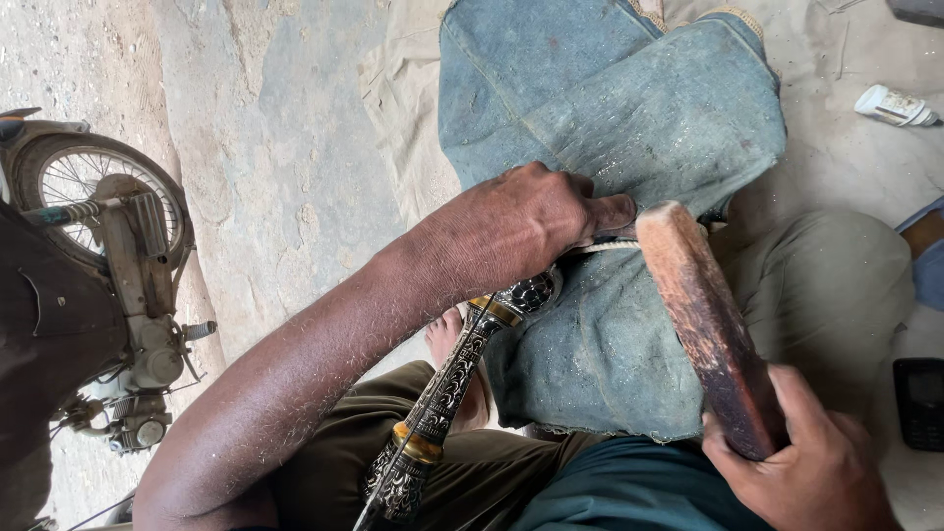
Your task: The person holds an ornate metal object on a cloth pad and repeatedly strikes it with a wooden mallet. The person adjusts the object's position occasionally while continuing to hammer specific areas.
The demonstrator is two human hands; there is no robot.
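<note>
Carved dark stick (447,388), banded with two brass rings, lying on a long axis from about seven o'clock at the bottom edge up to one o'clock across the lap. Upper end vanishing under the left hand (526,224), so its tip not to be made out. Left hand wrapped over that end, fingers curled, thumb pressed flat toward three o'clock against the blue denim cloth (629,118) draped on the knee; clamped on the stick, as far as can be judged.

Just at three o'clock of that thumb, nearly touching: the rounded head of a reddish wooden mallet (708,320). Mallet's own axis running from eleven o'clock down to five o'clock, crossing the stick's line at a steep angle. Lower end gripped in the right hand (806,462), fingers closed round it, at the bottom right.

Left hand therefore by far the nearer to the stick's working end; right hand well apart, reaching it only through the mallet.

Farther out: a motorcycle (98,256) at nine o'clock, a small white bottle (893,106) at two o'clock, a dark phone (919,401) at four o'clock.
</note>
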